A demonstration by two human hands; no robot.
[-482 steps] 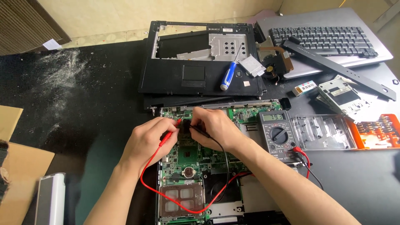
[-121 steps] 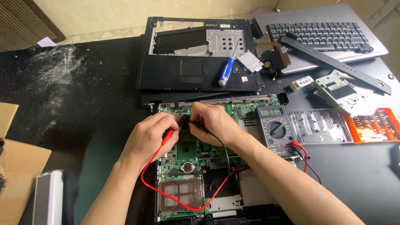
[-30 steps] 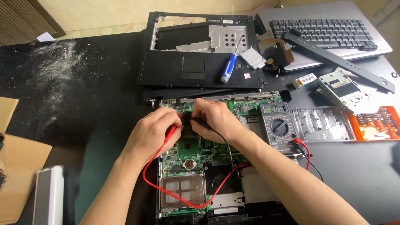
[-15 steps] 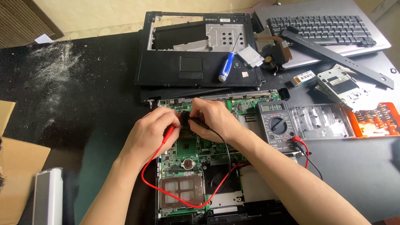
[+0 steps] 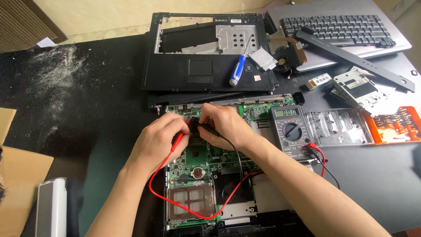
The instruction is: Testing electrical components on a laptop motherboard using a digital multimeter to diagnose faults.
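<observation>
A green laptop motherboard (image 5: 206, 160) lies in its black base on the dark table. My left hand (image 5: 157, 139) pinches a red test probe (image 5: 176, 140), tip down on the board's upper part. My right hand (image 5: 223, 124) grips a black test probe (image 5: 209, 128) right beside it; the two probe tips nearly meet under my fingers. A red lead (image 5: 184, 210) and a black lead (image 5: 239, 164) loop over the board toward a grey multimeter (image 5: 290, 131) at its right edge.
A black laptop palmrest shell (image 5: 206, 52) with a blue-handled screwdriver (image 5: 237, 70) lies behind the board. A keyboard (image 5: 337, 28), a black strip (image 5: 355, 59), a metal drive caddy (image 5: 357, 90), a clear plastic lid (image 5: 337, 127) and an orange bit case (image 5: 399, 125) sit right. Cardboard (image 5: 17, 184) at left.
Both hands hold the probes at the same spot on the board. Only the camera view shifts slightly.
</observation>
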